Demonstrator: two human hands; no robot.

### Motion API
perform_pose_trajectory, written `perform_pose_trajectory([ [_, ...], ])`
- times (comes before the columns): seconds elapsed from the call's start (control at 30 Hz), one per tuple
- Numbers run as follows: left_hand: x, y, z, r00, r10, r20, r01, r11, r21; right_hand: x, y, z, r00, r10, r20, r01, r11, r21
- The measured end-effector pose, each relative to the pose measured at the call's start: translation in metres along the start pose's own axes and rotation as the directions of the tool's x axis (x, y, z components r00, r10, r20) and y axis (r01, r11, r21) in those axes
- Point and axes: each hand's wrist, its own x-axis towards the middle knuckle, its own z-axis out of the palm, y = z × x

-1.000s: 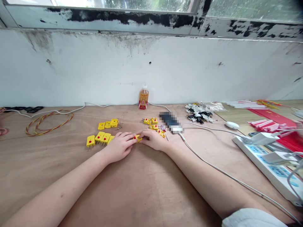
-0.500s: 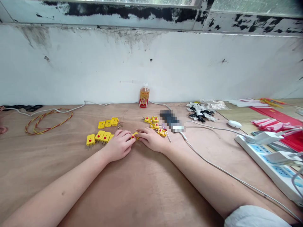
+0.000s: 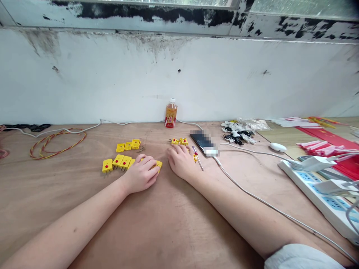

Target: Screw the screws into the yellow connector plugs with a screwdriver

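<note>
My left hand (image 3: 142, 173) is closed over a yellow plug shell (image 3: 159, 164), whose right end sticks out past the fingertips. Left of it lies a row of yellow plugs (image 3: 118, 160) with red dots and metal pins. My right hand (image 3: 181, 163) rests palm down, fingers apart, over some small yellow plug parts and partly hides them. Just beyond its fingers are yellow plug halves (image 3: 183, 141) with red dots. A thin screwdriver (image 3: 199, 161) lies along the right side of this hand. Yellow covers (image 3: 128, 146) and small screws (image 3: 141, 149) sit behind my left hand.
A drink bottle (image 3: 171, 115) stands by the wall. To the right are a phone (image 3: 202, 143) on a white cable, black and white connectors (image 3: 238, 133), and a power strip (image 3: 333, 203). Coiled red-yellow wire (image 3: 57, 144) lies at left.
My right hand has let go of the yellow plug shell and moved right and slightly back, over the small plug parts. My left hand has stayed at the shell.
</note>
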Motion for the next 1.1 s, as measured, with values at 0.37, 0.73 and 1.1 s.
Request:
perform_pose_trajectory([
  [0.37,0.002,0.001,0.005,0.998,-0.047,0.033,0.049,0.998,-0.043,0.001,-0.003,-0.004,0.997,-0.006,0.080,0.016,0.993,-0.121],
  [0.73,0.005,0.008,-0.003,0.979,-0.181,0.098,0.184,0.983,-0.018,0.001,0.002,0.004,0.989,-0.119,0.091,0.115,0.993,0.040],
  [1.1,0.004,0.006,-0.002,0.972,-0.188,0.138,0.197,0.978,-0.060,-0.002,0.001,0.001,0.953,-0.301,0.043,0.275,0.913,0.300],
])
